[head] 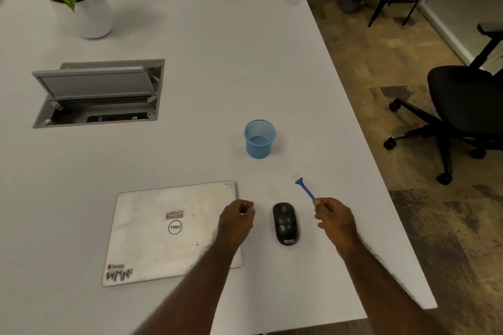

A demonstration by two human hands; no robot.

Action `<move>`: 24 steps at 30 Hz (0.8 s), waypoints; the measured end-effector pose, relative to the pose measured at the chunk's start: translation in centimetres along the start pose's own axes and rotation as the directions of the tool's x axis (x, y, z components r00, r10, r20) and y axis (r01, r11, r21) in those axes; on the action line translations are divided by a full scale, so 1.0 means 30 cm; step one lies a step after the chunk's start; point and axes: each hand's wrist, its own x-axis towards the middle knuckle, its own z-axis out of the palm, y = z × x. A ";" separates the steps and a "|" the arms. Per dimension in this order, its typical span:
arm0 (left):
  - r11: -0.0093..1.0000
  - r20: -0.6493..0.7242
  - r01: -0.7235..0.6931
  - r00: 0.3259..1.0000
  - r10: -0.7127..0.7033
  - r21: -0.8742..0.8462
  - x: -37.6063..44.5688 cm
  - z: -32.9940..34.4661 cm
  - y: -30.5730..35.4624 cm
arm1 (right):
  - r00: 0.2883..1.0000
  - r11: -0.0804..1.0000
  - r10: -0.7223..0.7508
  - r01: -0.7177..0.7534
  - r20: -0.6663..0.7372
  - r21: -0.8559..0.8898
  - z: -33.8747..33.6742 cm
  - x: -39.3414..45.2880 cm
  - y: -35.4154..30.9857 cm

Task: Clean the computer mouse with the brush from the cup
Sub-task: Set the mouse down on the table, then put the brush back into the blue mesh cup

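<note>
Right hand [333, 216] pinches the blue brush [305, 189] by the handle end, bristles up & away, near the mouse [285, 223], which lies on the bench [190, 62] btwn both hands. Left hand [237, 219] is curled, holding nothing. Cup [259, 139] looks empty. Risks: thin end-hold may let the brush twist or slip; mouse unheld, so strokes could skid it w/o the left steadying.

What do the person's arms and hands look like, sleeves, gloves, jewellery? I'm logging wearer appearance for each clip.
Both forearms are bare up to the frame's lower edge, with no sleeves showing. The left hand and the right hand wear no gloves. No watch, bracelet or ring can be seen on either wrist or on the fingers. Hair shows along both forearms. No markings or cables.
</note>
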 end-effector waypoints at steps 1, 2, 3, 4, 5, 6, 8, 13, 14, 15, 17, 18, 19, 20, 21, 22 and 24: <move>0.999 -0.025 -0.039 0.999 0.040 0.027 0.002 -0.029 0.008 | 1.000 1.000 -0.014 0.014 -0.019 0.016 -0.005 0.005 -0.022; 0.994 -0.055 -0.077 0.995 0.081 0.072 0.006 -0.056 0.015 | 0.999 0.999 -0.033 0.034 -0.034 0.029 -0.009 0.010 -0.047; 0.985 -0.087 -0.108 0.989 0.121 0.137 0.009 -0.083 0.020 | 0.997 0.997 -0.058 0.060 -0.046 0.039 -0.009 0.015 -0.074; 0.969 -0.113 -0.133 0.981 0.159 0.210 0.012 -0.110 0.027 | 0.995 0.995 -0.088 0.090 -0.056 0.043 -0.005 0.021 -0.101; 0.948 -0.129 -0.158 0.971 0.199 0.278 0.014 -0.137 0.034 | 0.991 0.992 -0.118 0.120 -0.065 0.039 0.001 0.027 -0.129; 0.924 -0.132 -0.184 0.962 0.240 0.336 0.019 -0.163 0.039 | 0.986 0.988 -0.146 0.149 -0.076 0.028 0.011 0.033 -0.159; 0.857 -0.123 -0.250 0.934 0.337 0.450 0.030 -0.211 0.043 | 0.972 0.977 -0.212 0.213 -0.106 0.003 0.040 0.050 -0.221; 0.673 -0.122 -0.282 0.866 0.486 0.684 0.061 -0.292 0.045 | 0.908 0.914 -0.399 0.382 -0.127 -0.138 0.139 0.099 -0.370; 0.642 -0.114 -0.259 0.870 0.479 0.722 0.073 -0.302 0.046 | 0.892 0.896 -0.433 0.411 -0.126 -0.169 0.159 0.108 -0.393; 0.608 -0.101 -0.235 0.879 0.466 0.758 0.086 -0.312 0.046 | 0.876 0.876 -0.467 0.439 -0.121 -0.201 0.179 0.117 -0.414; 0.520 -0.069 -0.190 0.896 0.439 0.833 0.113 -0.327 0.041 | 0.847 0.836 -0.521 0.482 -0.107 -0.261 0.215 0.135 -0.450; 0.479 -0.061 -0.169 0.902 0.428 0.861 0.123 -0.333 0.036 | 0.834 0.817 -0.544 0.500 -0.096 -0.288 0.232 0.144 -0.464; 0.450 -0.061 -0.152 0.904 0.423 0.880 0.132 -0.338 0.030 | 0.822 0.797 -0.563 0.513 -0.084 -0.320 0.246 0.154 -0.475; 0.432 -0.063 -0.142 0.902 0.427 0.891 0.138 -0.341 0.025 | 0.815 0.777 -0.576 0.517 -0.071 -0.359 0.260 0.166 -0.483; 0.415 -0.064 -0.139 0.897 0.438 0.899 0.142 -0.345 0.021 | 0.809 0.754 -0.585 0.516 -0.058 -0.406 0.273 0.180 -0.488; 0.395 -0.061 -0.137 0.891 0.450 0.909 0.145 -0.351 0.017 | 0.804 0.727 -0.593 0.513 -0.040 -0.456 0.285 0.193 -0.491; 0.365 -0.058 -0.121 0.894 0.444 0.923 0.154 -0.364 0.010 | 0.795 0.660 -0.606 0.505 0.003 -0.556 0.311 0.215 -0.491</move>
